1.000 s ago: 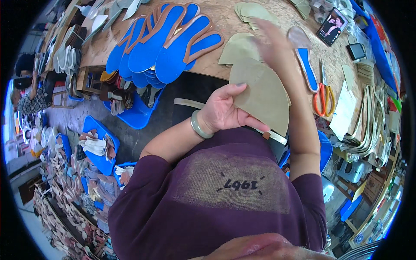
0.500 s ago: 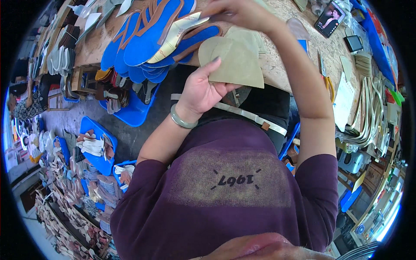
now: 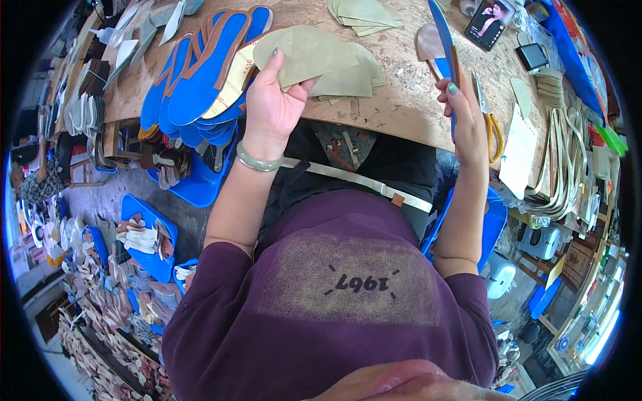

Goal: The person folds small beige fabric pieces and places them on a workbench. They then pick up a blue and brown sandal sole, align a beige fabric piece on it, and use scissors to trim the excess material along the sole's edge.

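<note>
My left hand (image 3: 277,107) pinches a thin beige-green sheet piece with a rounded end (image 3: 304,55) between thumb and fingers, above the table edge. Similar pieces (image 3: 354,79) lie just behind it. Farther right, my right hand (image 3: 466,120) grips a blue insole with a brown edge (image 3: 443,30), held upright and seen nearly edge-on. A pile of blue insoles with brown borders (image 3: 200,83) sits left of my left hand. A cream patterned strip (image 3: 231,87) shows among them, its upper end partly hidden by the held piece.
Yellow-handled scissors (image 3: 493,134) and white paper (image 3: 518,157) lie right of my right hand. Beyond are a phone (image 3: 490,25), a black box (image 3: 531,56) and hanging pale strips (image 3: 562,167). More beige pieces (image 3: 364,15) lie at the back. Blue bins (image 3: 148,244) stand below left.
My right hand has come from the far middle of the table to the right and nearer, now with a blue insole. My left hand has shifted left with the beige-green piece.
</note>
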The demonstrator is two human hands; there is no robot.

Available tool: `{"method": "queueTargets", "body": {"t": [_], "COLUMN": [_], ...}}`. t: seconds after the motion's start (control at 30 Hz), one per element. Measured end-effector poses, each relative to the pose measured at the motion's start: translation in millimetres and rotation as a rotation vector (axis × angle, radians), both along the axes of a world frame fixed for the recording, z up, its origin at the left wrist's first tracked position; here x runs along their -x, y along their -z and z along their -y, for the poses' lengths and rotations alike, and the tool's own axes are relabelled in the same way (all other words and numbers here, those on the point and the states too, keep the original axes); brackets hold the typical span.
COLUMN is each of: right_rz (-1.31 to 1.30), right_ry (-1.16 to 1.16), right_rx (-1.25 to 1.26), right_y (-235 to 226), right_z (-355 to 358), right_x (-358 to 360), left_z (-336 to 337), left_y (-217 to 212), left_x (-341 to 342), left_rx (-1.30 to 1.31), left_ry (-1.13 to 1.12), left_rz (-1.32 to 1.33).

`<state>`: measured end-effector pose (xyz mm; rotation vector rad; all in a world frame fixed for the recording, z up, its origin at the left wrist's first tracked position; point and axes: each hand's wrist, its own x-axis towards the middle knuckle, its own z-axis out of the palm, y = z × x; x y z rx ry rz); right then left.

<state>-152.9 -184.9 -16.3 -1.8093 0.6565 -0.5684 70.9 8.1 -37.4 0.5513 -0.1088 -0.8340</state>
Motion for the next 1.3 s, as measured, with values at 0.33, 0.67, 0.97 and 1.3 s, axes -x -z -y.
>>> {"method": "queueTargets", "body": {"t": [0.33,0.67,0.97,1.3], "right_rz": [-0.158,0.089,0.076,0.185], "right_ry": [0.117,-0.185,-0.341,-0.216], "right_rx": [0.548,0.084,-0.869,-0.595], "right_y": [10.0,5.6,5.0,26.2], "right_z": [-57.1,-91.9,-79.0,-86.9], "right_x": [-3.1,-11.1,10.8,14.5], "left_z": [-6.2,-35.3,-38.0,-42.8], "left_y": [-5.6,-16.0,-5.9,-8.6], "left_x": [-5.9,43.5,32.5,52.5], "left_rx": [0.020,-0.226,-0.009,-0.384], "left_ry": [-0.031,0.362,0.438,0.729], "left_rz": [0.090,0.328,0.216,0.679]}}
